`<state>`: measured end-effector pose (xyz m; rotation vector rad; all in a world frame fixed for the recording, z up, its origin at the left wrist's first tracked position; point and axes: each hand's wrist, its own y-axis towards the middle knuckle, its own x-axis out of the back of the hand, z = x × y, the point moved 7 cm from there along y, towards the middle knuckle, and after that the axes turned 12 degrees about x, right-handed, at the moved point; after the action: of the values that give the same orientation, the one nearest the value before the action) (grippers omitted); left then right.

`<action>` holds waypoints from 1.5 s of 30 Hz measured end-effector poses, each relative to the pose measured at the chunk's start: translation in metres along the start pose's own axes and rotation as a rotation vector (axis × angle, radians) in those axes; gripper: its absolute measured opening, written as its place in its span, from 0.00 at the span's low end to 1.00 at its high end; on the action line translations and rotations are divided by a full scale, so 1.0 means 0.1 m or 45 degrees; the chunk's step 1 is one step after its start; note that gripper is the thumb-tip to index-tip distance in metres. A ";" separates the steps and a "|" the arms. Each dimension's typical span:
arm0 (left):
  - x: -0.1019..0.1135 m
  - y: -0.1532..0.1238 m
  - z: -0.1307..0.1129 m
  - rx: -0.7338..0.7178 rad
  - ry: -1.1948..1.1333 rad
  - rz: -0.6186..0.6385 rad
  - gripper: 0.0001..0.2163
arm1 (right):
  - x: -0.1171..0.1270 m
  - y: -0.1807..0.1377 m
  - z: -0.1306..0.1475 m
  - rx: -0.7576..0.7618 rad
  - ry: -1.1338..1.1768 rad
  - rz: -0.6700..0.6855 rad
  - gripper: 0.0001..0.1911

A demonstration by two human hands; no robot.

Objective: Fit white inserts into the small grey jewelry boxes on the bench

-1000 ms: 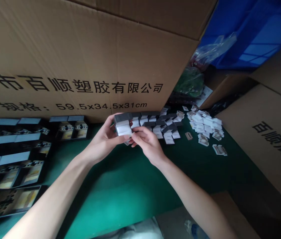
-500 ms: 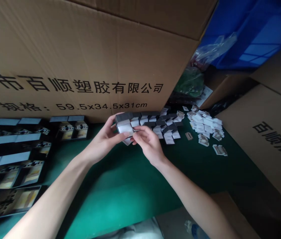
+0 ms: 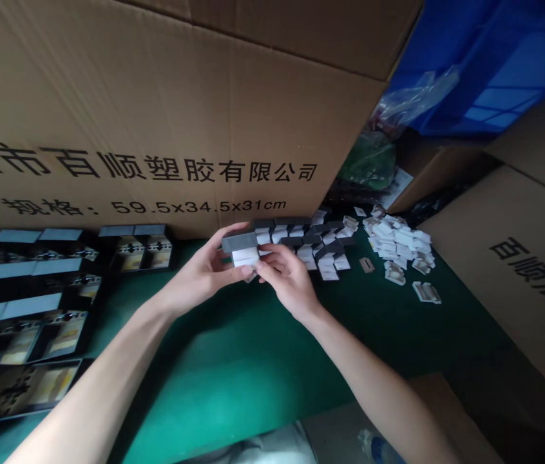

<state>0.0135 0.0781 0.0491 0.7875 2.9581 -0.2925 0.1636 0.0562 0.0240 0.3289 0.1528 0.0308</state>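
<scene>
Both hands hold a small dark hinged box with a white insert, raised over the green tabletop. My left hand wraps its left side, thumb along the front edge and fingers behind. On the right, my right hand pinches the box's lower right corner near the insert; its fingertips are partly hidden. Just behind and to the right stand several similar dark boxes with white inserts, close together. Farther right lies a heap of loose white inserts.
A large printed cardboard carton walls off the back. Several open black boxes stand in rows at the left on the green table. Another carton borders the right side; a blue bin and plastic bags are behind.
The held box has tilted, so its dark lid faces me more and the white insert shows smaller, lower down. Both hands stay nearly in place.
</scene>
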 end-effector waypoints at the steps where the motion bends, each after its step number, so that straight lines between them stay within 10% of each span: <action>1: 0.01 0.00 0.00 -0.005 0.000 -0.015 0.36 | 0.00 0.00 0.00 -0.002 0.000 0.002 0.17; 13: -0.02 0.02 0.09 0.098 0.081 -0.002 0.20 | 0.02 0.01 0.00 -0.027 -0.079 0.007 0.17; 45: -0.03 0.03 0.15 0.146 -0.023 0.036 0.19 | 0.02 0.01 -0.04 -0.153 0.032 -0.020 0.17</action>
<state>0.0180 0.0755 0.0341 0.8332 2.9327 -0.4679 0.1653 0.0584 0.0203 0.2074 0.1775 0.0288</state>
